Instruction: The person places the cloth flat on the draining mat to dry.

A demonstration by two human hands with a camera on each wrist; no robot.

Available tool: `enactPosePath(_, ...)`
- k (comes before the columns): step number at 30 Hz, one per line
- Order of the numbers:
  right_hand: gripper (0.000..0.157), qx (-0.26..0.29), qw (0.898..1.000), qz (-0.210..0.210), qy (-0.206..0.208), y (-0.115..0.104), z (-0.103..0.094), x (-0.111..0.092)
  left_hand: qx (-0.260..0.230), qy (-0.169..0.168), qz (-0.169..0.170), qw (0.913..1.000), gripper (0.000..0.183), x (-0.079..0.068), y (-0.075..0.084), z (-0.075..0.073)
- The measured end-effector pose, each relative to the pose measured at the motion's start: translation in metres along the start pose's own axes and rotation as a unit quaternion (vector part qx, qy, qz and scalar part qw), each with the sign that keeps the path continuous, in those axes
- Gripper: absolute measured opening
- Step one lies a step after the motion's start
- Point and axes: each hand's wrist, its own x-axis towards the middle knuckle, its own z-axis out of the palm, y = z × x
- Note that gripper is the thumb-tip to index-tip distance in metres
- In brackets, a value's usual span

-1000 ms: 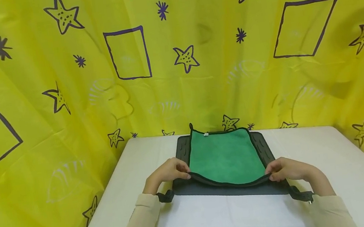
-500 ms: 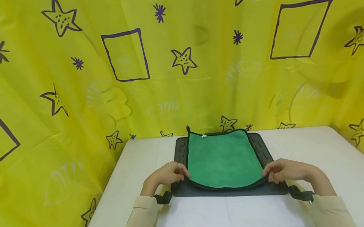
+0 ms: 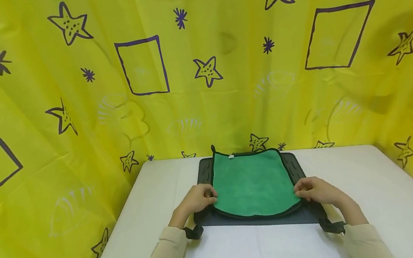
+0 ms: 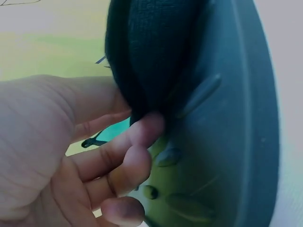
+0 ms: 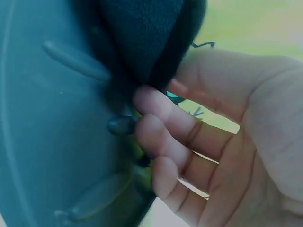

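A green cloth (image 3: pixel 252 183) with black edging lies over a dark grey ridged mat (image 3: pixel 256 222). At its near left corner, my left hand (image 3: pixel 200 197) pinches the cloth between thumb and fingers. My right hand (image 3: pixel 316 190) pinches the near right corner the same way. Between the two hands the near edge sags towards the mat. In the left wrist view, the cloth's dark underside (image 4: pixel 156 42) hangs from my fingers, apart from the mat in places. The right wrist view shows a similar fold of cloth (image 5: pixel 142 33) beside the mat's raised ridges (image 5: pixel 75 61).
Under the mat is a white-covered table (image 3: pixel 352 180). A yellow curtain (image 3: pixel 227 105) printed with stars and squares hangs behind the table and along its sides. A black strap (image 3: pixel 332 226) shows at the right wrist, another strap (image 3: pixel 194 233) at the left.
The near edge of the cloth has come down closer to the mat and slightly towards me. Both hands have shifted a little inward over the last half second, still at the corners.
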Motion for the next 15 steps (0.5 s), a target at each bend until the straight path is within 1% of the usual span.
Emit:
enactPosePath(2,0.013,-0.01,1.0,-0.003,0.004,0.0002,0.0026,0.0014,0.009,0.003,-0.006,0.9999,0.007,0.0008,0.0005,0.0021)
enactPosePath(8,0.01,-0.025,1.0,0.003,0.003,-0.0008,0.0059,0.0011,0.031,0.003,-0.008,0.9995,0.007,0.0004,-0.0019,0.0052)
enactPosePath(12,0.009,-0.039,0.999,0.01,0.004,0.0007,0.0043,0.0006,0.029,-0.001,-0.012,0.9995,0.009,-0.002,-0.0036,0.0017)
enactPosePath(15,0.011,-0.046,0.999,0.015,0.013,0.0013,-0.0006,-0.0014,0.022,0.007,-0.022,0.9995,0.01,-0.0038,-0.0049,-0.0037)
